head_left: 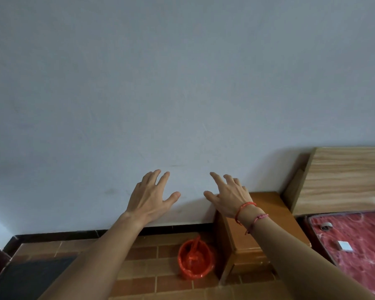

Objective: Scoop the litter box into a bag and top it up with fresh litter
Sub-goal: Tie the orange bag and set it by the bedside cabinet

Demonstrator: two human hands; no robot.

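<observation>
Left hand and right hand both raised, fingers spread, holding nothing; red bag on floor beside wooden nightstand.

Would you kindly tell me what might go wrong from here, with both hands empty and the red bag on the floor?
1. The red bag sits low beside the wooden cabinet, its top crumpled inward; scooped litter might miss and scatter on the tiled floor.
2. The left hand and right hand are open and empty, with no scoop or litter box in view, so scooping may stall.
3. The string bracelets on the right wrist might get soiled.
</observation>
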